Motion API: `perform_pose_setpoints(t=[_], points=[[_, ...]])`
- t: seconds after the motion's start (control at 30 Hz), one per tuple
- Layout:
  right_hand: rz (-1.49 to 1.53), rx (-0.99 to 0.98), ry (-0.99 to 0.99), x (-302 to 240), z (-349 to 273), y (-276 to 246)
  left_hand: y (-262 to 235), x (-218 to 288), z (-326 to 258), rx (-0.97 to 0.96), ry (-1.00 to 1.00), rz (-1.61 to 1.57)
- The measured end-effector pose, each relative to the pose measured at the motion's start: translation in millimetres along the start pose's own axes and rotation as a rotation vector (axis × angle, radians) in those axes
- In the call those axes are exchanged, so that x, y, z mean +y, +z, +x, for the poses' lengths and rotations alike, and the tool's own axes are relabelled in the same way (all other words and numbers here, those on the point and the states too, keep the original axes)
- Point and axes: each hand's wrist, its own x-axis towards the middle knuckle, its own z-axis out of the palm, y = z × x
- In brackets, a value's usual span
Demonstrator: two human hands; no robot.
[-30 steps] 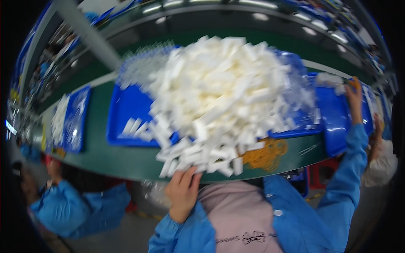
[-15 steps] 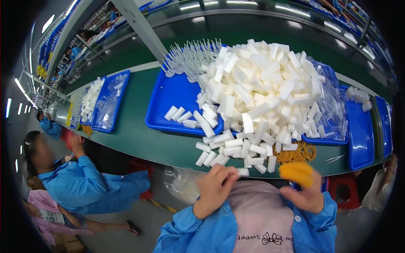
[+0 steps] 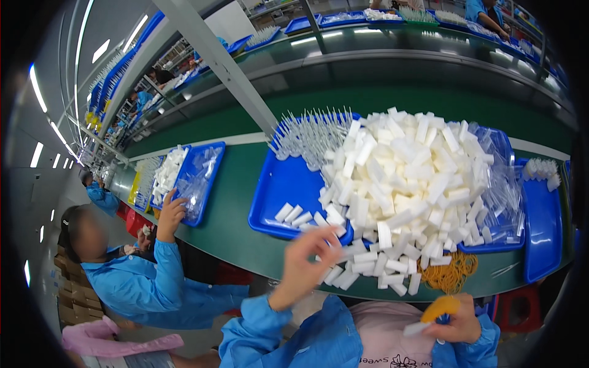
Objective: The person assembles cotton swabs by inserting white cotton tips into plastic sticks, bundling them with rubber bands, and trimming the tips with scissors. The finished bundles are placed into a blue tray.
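My left hand is over the near corner of a blue tray, its fingertips at the loose white foam blocks. Motion smears its bent fingers, so any grip is unclear. Close to my body, my right hand pinches a small white block. A yellow covering sits at the fingers of that hand. A large heap of white foam blocks rises in front of me, spilling over the tray and onto the green table.
Thin clear rods with wide bases stand behind the heap. Yellow rubber bands lie at its near right. Clear plastic pieces and another blue tray are farther right. At left, a co-worker in blue reaches toward a blue tray.
My left hand has moved forward to the blocks by the tray. The right hand has turned, and a white block now shows in it. The view has shifted; the co-worker's hand has risen to a tray.
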Motion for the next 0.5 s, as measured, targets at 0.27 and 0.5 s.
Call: perform_pose_setpoints(t=[0.27,0.5], points=[[0.116,-0.106,0.093,8,-12,-18,-64,-59,152,-0.044,0.424,0.846],[0.238,-0.143,0.167,-12,-4,-25,-65,-66,184,-0.084,0.41,1.04]])
